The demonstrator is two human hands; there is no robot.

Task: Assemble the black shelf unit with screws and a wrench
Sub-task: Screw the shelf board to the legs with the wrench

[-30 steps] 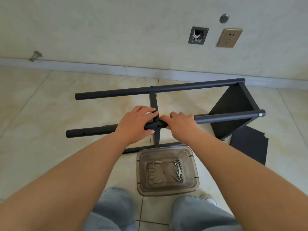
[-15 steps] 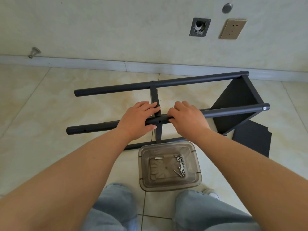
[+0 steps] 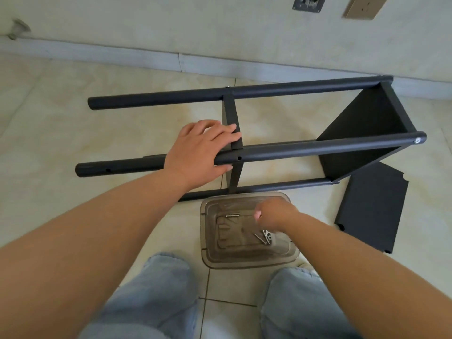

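The black shelf unit lies on its side on the tiled floor, with a far pole (image 3: 269,90), a near upper pole (image 3: 318,148) and a fitted end panel (image 3: 362,133). A narrow middle panel (image 3: 231,113) spans the poles. My left hand (image 3: 200,150) grips the near upper pole at that panel, fingers over it and thumb under. My right hand (image 3: 274,214), blurred, reaches down into a clear plastic tray (image 3: 244,264) holding several screws (image 3: 264,237) and a metal pin (image 3: 232,215). What its fingers hold is hidden. No wrench shows.
A loose black shelf panel (image 3: 371,211) lies flat on the floor to the right of the tray. The wall with a socket (image 3: 364,6) and a baseboard runs close behind the unit. My knees in jeans (image 3: 156,297) are just below the tray.
My right hand has left the near pole and dropped into the tray. My left hand stays on the pole. The view has tilted down and closer.
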